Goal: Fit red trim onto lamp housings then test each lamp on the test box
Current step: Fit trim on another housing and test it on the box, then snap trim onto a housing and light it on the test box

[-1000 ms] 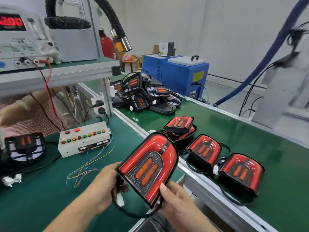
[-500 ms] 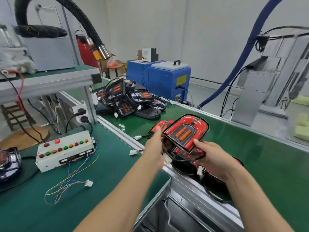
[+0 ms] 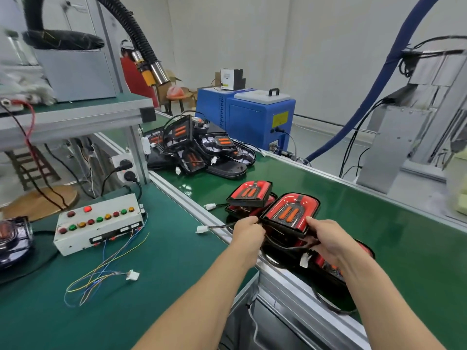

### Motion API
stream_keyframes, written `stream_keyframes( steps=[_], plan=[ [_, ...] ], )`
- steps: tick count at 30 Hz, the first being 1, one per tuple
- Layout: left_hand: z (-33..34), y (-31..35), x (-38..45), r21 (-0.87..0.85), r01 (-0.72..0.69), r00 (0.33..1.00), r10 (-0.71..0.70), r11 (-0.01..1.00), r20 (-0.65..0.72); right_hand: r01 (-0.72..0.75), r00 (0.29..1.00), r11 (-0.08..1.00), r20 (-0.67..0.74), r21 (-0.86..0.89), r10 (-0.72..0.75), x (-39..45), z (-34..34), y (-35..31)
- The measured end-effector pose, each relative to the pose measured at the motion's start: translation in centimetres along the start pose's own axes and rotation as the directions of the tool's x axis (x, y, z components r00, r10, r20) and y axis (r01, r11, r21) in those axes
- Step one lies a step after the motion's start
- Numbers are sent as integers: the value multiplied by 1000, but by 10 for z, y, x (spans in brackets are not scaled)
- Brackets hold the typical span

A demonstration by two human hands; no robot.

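Note:
A lamp with red trim (image 3: 290, 210) sits low over the conveyor belt (image 3: 379, 236), on top of other red-trimmed lamps. My left hand (image 3: 249, 232) grips its near left edge and cable. My right hand (image 3: 326, 238) holds its near right edge, fingers curled over the wiring. Another finished lamp (image 3: 250, 193) lies stacked just behind. Black housings without trim (image 3: 199, 150) are piled farther back on the belt. The white test box (image 3: 99, 223) with coloured buttons stands on the green bench at left, one red light lit.
Loose coloured wires with a white plug (image 3: 132, 275) trail from the test box. A dark lamp (image 3: 12, 236) rests at the far left edge. A blue machine (image 3: 252, 114) stands beyond the belt. An aluminium rail (image 3: 182, 195) separates bench and belt.
Both hands carried the red-trimmed lamp from over the bench to the right and down onto the stack of finished lamps on the belt. The camera turned right.

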State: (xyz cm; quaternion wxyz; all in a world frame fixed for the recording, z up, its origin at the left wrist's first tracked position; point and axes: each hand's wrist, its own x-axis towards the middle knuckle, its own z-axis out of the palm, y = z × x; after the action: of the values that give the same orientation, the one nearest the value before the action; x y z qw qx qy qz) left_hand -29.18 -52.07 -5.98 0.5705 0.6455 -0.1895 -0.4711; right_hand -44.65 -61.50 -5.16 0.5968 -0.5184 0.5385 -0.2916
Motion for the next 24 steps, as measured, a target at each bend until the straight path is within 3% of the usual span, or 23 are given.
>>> stream_keyframes(
  steps=[8,11,16,24],
  plan=[
    [-2,-5,9,11,-74,995,73,997,69,48,971,988,-226,-144,-80,13,19,22],
    [-5,-5,12,-57,-66,996,70,996,56,86,946,936,-268,-342,-185,11,22,25],
    [-17,-9,10,-44,-64,993,68,997,94,137,922,816,-229,-562,-313,3,22,26],
    [-53,-21,-1,111,-110,994,106,988,35,224,887,769,-202,-598,-416,-14,22,27]
  ],
)
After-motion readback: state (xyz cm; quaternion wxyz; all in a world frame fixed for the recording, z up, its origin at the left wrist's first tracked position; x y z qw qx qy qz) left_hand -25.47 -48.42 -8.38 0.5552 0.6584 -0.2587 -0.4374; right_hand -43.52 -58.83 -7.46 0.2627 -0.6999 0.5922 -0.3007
